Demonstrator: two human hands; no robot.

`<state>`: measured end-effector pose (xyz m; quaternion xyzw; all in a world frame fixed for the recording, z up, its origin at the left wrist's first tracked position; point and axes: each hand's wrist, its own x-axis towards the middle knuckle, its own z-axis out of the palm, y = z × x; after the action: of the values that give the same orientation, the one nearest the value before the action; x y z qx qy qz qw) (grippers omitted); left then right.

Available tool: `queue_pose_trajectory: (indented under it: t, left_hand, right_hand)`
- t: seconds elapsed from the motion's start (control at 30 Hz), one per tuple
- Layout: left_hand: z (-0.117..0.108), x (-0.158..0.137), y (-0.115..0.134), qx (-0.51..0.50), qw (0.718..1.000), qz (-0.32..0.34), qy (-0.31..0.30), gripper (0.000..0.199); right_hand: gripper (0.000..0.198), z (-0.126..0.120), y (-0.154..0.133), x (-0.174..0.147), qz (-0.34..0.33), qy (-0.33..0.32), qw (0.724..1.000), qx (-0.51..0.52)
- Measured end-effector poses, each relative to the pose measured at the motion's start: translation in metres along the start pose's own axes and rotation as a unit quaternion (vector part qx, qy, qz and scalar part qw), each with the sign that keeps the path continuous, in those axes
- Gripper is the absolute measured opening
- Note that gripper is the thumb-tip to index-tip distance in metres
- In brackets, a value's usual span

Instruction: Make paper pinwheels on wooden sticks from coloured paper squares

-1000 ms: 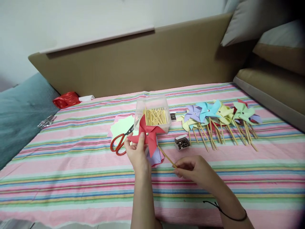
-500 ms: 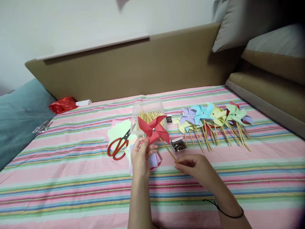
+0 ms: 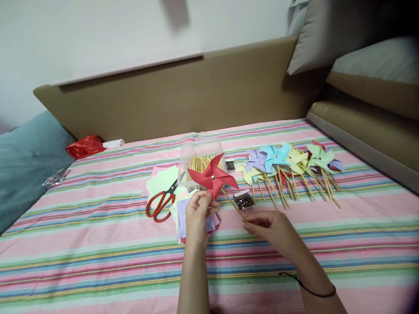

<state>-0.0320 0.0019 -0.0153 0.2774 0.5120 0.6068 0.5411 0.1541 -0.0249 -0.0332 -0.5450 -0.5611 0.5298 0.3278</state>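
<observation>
A red paper pinwheel [image 3: 221, 179] with a silver pin at its centre is held up, tilted, over the bed cover. My right hand [image 3: 266, 224] pinches the lower end of its wooden stick [image 3: 235, 206]. At the lowest blade is my left hand [image 3: 200, 211], thumb and index finger closed on the paper edge, other fingers loosely curled. Behind the pinwheel, a clear plastic box [image 3: 199, 147] holds many wooden sticks. A small open box of metal pins [image 3: 244, 200] lies right of the stick. Under my left hand rests a pile of coloured paper [image 3: 181, 220].
Red-handled scissors [image 3: 160, 205] lie on pale green sheets [image 3: 163, 181]. Finished pinwheels [image 3: 276, 158] in several colours are laid in a row at right. Another small pin box [image 3: 230, 165] sits by the clear box. A red plastic bag [image 3: 85, 147] is at far left.
The red pinwheel's blades have turned a little on the stick. My left hand has shifted slightly right and down, while my right hand keeps its pinch. The view has moved slightly.
</observation>
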Motion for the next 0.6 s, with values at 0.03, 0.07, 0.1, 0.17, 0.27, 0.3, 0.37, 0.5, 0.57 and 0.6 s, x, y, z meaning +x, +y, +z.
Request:
queue_pose_trajectory:
  t: [0.03,0.07,0.1,0.17,0.27,0.3,0.37,0.5,0.57,0.6]
  left_hand:
    - [0.000,0.000,0.000,0.005,1.000,0.003,0.001,0.035]
    - [0.000,0.000,0.000,0.008,1.000,0.007,0.003,0.037]
    - [0.000,0.000,0.000,0.008,1.000,0.011,0.006,0.038]
    - [-0.001,0.000,0.000,0.006,1.000,0.017,0.008,0.040]
    - [-0.002,0.001,0.000,0.031,0.999,0.018,-0.004,0.039]
    - [-0.002,0.001,0.000,0.045,0.999,0.020,-0.013,0.038]
    - [-0.001,0.001,0.000,0.077,0.996,0.029,-0.028,0.036]
    - [0.004,-0.002,-0.001,0.124,0.990,0.046,-0.048,0.036]
    - [0.007,-0.003,-0.001,0.132,0.988,0.048,-0.057,0.036]
    - [0.007,-0.003,-0.001,0.134,0.988,0.049,-0.062,0.036]
  right_hand:
    - [0.024,-0.001,0.000,0.000,-0.001,0.007,1.000,0.006]
    - [0.024,-0.002,0.001,0.001,-0.004,0.019,1.000,0.015]
    - [0.025,-0.003,0.001,0.002,-0.007,0.039,0.999,0.026]
    - [0.030,-0.009,0.004,0.004,-0.008,0.104,0.993,0.062]
    - [0.042,-0.024,0.010,0.006,0.010,0.243,0.963,0.117]
    - [0.046,-0.030,0.012,0.007,0.015,0.289,0.950,0.117]
    - [0.047,-0.042,0.016,0.007,0.015,0.371,0.925,0.078]
    - [0.044,-0.064,0.024,0.008,0.018,0.481,0.875,-0.047]
    - [0.043,-0.073,0.029,0.010,0.026,0.512,0.854,-0.089]
    - [0.044,-0.077,0.031,0.012,0.028,0.522,0.846,-0.103]
